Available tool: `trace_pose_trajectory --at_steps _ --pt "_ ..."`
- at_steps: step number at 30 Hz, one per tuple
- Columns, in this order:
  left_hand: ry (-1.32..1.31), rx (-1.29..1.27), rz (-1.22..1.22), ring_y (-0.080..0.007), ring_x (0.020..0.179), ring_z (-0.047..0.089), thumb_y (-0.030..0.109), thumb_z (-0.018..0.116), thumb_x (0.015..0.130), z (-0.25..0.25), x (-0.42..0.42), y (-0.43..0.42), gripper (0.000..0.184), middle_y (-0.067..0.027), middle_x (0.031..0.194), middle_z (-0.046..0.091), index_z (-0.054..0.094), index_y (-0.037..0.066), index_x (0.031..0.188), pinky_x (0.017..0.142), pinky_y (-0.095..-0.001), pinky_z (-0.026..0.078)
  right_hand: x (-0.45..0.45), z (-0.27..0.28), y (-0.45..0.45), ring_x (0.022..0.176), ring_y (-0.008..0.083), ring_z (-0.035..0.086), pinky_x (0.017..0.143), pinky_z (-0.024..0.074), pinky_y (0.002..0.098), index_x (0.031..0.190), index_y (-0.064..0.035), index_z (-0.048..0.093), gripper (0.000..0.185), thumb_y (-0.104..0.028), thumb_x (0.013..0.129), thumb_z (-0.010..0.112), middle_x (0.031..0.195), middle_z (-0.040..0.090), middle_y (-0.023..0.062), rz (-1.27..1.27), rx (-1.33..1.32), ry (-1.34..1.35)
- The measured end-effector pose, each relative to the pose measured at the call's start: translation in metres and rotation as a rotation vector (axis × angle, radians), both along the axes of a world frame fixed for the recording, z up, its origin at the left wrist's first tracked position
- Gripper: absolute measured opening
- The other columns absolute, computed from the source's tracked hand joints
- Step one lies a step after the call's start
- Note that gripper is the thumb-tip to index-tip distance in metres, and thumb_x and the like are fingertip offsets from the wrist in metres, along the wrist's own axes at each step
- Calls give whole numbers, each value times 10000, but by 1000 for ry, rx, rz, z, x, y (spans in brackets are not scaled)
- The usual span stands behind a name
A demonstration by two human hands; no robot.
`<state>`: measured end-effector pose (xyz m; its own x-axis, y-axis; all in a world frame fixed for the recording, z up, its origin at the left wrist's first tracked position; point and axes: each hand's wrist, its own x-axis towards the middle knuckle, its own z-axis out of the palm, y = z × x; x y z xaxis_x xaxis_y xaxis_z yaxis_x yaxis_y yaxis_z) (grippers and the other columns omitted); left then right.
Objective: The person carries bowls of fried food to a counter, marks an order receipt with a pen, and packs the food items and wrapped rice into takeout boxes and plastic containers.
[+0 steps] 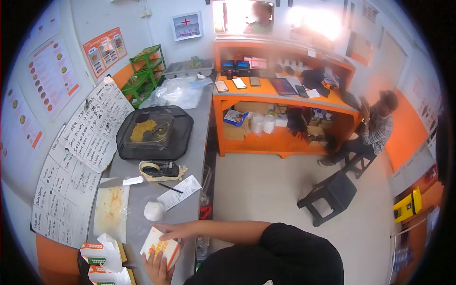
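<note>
A white and orange paper food box [159, 244] with printed yellow and orange markings is at the counter's near edge, between my hands. My left hand [158, 269] grips its lower side, fingers curled over the printed face. Along the upper edge, my right hand [176, 231] holds the same box, thumb and fingers against it. Just beyond the box sits a round white wrapped bundle [154, 211]. To its left, a stained white cutting board [112, 209] lies flat. A white-handled knife [124, 181] rests across the board's far end. Several opened paper boxes [102, 254] stand at lower left.
Farther along the counter are a receipt [183, 192] with a black pen, a tape dispenser [161, 170] and a black tray [183, 128] bearing a clear food container [148, 130]. A black stool [335, 192] stands behind; a seated person [377, 126] is at right.
</note>
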<state>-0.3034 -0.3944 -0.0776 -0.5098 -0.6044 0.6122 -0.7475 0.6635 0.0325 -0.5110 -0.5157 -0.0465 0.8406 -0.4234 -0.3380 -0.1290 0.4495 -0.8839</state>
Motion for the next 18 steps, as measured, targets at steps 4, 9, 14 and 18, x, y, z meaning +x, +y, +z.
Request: trace_pose_trajectory --at_steps 4,9,14,18 --pt "-70 66 -40 -374 1176 449 180 698 703 28 -2 15 666 -86 1248 501 371 156 1283 948 -646 284 16 -26 -5 1223 203 370 977 375 402 1441 -202 96 669 -327 907 479 1380 312 77 38 78 -224" --pt "-89 -24 48 -369 1128 490 311 643 811 30 14 27 551 -132 1208 516 404 89 1255 961 -600 311 -87 99 -17 1153 273 483 760 532 330 1386 -52 263 612 -158 854 548 1389 337 116 -343 -295 -595" --pt "13 34 142 -383 1188 435 316 678 695 11 37 41 572 -155 1258 485 488 127 1200 984 -599 274 -140 175 -22 1085 245 527 752 522 327 1292 -75 397 485 -72 822 513 1268 449 109 -164 -604 -665" --pt "16 96 226 -317 1113 528 309 700 718 35 33 42 497 -105 1172 569 490 103 1118 982 -556 319 -99 131 -52 1031 223 561 745 515 325 1217 -94 504 431 -4 796 486 1171 538 104 -361 -645 -380"
